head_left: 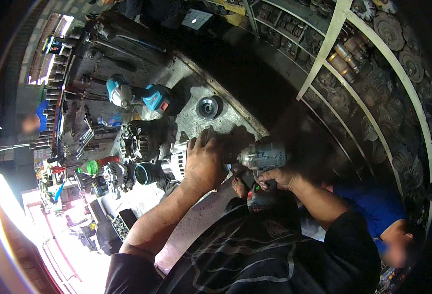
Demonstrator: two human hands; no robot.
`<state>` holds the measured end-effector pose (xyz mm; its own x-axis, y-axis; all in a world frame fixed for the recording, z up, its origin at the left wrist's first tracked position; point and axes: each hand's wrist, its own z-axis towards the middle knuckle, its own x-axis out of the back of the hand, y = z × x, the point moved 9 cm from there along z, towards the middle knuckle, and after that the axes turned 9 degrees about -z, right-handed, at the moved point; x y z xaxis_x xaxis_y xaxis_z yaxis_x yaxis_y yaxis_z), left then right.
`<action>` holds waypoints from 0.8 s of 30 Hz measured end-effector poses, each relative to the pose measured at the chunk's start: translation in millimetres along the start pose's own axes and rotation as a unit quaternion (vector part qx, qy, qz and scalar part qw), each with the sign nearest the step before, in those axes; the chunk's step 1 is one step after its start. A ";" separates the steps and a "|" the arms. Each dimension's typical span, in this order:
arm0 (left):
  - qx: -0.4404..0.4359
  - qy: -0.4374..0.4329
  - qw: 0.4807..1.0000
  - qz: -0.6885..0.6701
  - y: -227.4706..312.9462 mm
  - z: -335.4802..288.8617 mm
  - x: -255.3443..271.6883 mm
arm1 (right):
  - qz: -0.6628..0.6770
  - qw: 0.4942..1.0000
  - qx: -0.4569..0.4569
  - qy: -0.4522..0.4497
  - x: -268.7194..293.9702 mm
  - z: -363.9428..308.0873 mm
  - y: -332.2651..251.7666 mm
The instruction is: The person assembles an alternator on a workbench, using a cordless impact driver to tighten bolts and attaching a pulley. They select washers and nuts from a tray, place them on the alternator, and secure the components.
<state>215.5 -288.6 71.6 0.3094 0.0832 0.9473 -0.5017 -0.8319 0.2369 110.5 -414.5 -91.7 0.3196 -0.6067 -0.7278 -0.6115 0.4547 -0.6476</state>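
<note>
Left hand (205, 164) was curled palm-down over one silver alternator (178, 163), right hand (278, 178) wrapped round one power driver (266, 156) beside it. Beyond the alternator: one pulley (209, 108), one spare driver (122, 93).

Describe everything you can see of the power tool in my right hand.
The power tool has a grimy-looking teal-grey body, seemingly plastic, and a dark block at its lower end with a red patch and small green light. The right hand grasps it below the body. Its nose points left, toward the metal part under the left hand; shadow obscures whether they touch.
</note>
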 end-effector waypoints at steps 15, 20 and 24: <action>-0.013 0.006 1.000 0.010 -2.2 -2.1 -4.9 | 0.006 1.000 -0.011 -0.009 -9.0 2.1 -2.2; -0.023 0.016 0.999 -0.017 -0.2 -1.9 0.7 | -0.002 1.000 -0.015 -0.019 -10.9 1.6 -2.9; -0.002 0.003 1.000 0.017 -2.3 -1.9 -2.7 | -0.026 1.000 0.002 -0.010 -10.2 0.1 -5.9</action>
<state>214.3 -285.8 68.9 0.2867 0.0578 0.9563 -0.5160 -0.8317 0.2050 110.9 -411.0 -80.5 0.3658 -0.6166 -0.6972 -0.5912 0.4246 -0.6857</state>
